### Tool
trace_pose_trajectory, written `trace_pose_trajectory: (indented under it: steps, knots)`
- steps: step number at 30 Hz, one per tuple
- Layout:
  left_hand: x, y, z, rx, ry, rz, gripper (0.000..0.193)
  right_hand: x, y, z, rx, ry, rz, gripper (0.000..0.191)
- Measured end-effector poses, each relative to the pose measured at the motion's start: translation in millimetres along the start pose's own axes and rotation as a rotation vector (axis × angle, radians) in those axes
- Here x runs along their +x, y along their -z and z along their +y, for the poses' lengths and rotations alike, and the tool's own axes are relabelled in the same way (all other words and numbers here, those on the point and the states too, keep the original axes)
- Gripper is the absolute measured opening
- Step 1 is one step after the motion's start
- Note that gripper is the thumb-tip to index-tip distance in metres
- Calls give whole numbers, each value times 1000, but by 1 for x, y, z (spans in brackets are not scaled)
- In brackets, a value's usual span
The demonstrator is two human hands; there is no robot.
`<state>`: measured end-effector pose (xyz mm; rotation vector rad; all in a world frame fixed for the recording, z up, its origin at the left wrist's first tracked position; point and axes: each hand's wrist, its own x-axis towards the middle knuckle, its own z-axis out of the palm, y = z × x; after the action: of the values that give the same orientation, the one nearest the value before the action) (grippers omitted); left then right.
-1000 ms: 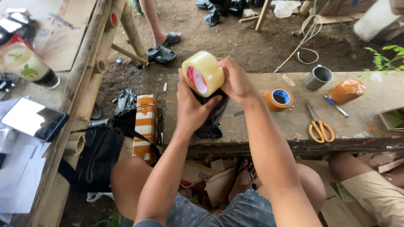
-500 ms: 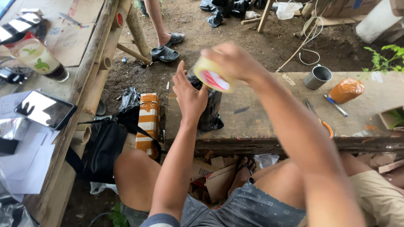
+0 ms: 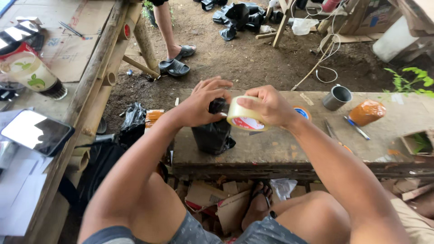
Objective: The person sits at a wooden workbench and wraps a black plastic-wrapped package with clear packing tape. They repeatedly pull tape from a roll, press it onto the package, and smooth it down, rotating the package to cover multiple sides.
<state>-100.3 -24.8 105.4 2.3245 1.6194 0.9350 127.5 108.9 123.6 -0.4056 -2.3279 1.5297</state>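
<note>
Left hand point(image 3: 202, 103) grips top of black bag point(image 3: 212, 134), which stands on the desk point(image 3: 280, 149) near its left end. Right hand point(image 3: 267, 107) closed round tape roll point(image 3: 244, 118), held just right of bag top, touching it. Further right on desk: metal cup point(image 3: 337, 97), orange packet point(image 3: 367, 112), pen point(image 3: 356, 128). Far side, on dirt, someone's foot in a sandal point(image 3: 182, 51).

Single head cam, steep downward tilt, close over bench point(image 3: 280, 153); dirt floor point(image 3: 253, 63) at 12 o'clock, knees at 6.
</note>
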Motion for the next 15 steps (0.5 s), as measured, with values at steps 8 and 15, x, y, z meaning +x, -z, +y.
trace_pose_trajectory:
  steps: [8,15]
  knots:
    - [-5,8,-13,42,-1,-50,28,11,-5,-12,-131,-136,-62,40]
    - [-11,14,-15,-21,50,-2,40,7,-8,-23,-81,-313,-76,36]
